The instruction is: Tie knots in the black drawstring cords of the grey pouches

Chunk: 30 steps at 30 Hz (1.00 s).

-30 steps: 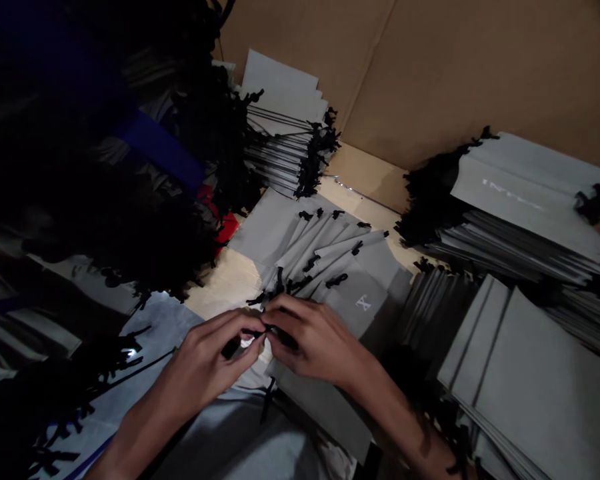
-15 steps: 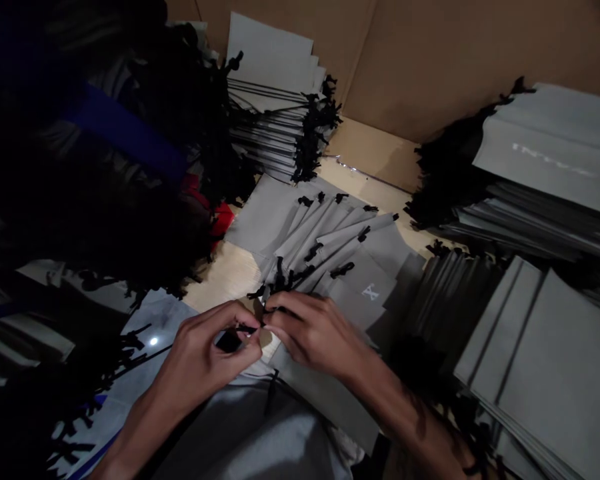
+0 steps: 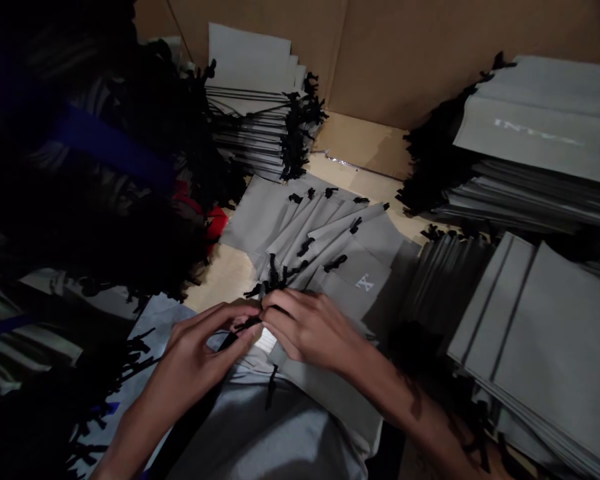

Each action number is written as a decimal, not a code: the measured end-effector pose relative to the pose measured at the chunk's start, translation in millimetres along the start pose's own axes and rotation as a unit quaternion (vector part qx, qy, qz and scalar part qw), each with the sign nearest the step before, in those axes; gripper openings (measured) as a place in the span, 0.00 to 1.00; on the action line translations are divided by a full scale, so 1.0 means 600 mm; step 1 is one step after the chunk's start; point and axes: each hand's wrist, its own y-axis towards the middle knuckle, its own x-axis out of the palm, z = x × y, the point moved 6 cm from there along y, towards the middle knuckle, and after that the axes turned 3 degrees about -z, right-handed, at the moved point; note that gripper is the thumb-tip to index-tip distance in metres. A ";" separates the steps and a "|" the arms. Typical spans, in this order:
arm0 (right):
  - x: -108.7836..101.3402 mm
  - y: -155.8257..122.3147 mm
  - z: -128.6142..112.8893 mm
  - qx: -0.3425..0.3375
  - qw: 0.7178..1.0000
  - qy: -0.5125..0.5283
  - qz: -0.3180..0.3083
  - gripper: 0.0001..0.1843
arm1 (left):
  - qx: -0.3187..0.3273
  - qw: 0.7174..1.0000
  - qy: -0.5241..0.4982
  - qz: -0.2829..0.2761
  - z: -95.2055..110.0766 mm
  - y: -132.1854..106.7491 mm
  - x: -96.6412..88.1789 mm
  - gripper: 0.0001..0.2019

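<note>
The left hand (image 3: 200,340) and right hand (image 3: 310,327) pinch a black cord (image 3: 248,323), fingertips meeting. Bare tabletop (image 3: 220,275) opens at ten o'clock from them; overlapping grey pouches (image 3: 321,230) crowd one o'clock; a stack's edge (image 3: 480,300) bounds three.

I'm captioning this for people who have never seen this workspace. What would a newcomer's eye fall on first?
Probably the left hand and right hand, meeting at lower centre with a black cord at their fingertips. Next, perhaps, the spread of grey pieces just beyond, one bearing a white mark. Then the white lettering atop the grey stack at upper right.
</note>
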 end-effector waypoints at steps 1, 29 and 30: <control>0.000 0.000 0.000 0.000 1.000 -0.007 0.003 0.04 | 0.006 1.000 0.005 0.002 0.001 -0.001 0.000 0.08; 0.013 0.005 -0.010 -0.013 1.000 -0.025 -0.011 0.11 | -0.008 0.999 0.036 -0.034 0.018 -0.021 -0.025 0.08; 0.012 0.006 -0.010 -0.006 1.000 -0.015 -0.011 0.11 | -0.025 0.998 0.048 -0.026 0.011 -0.025 -0.032 0.10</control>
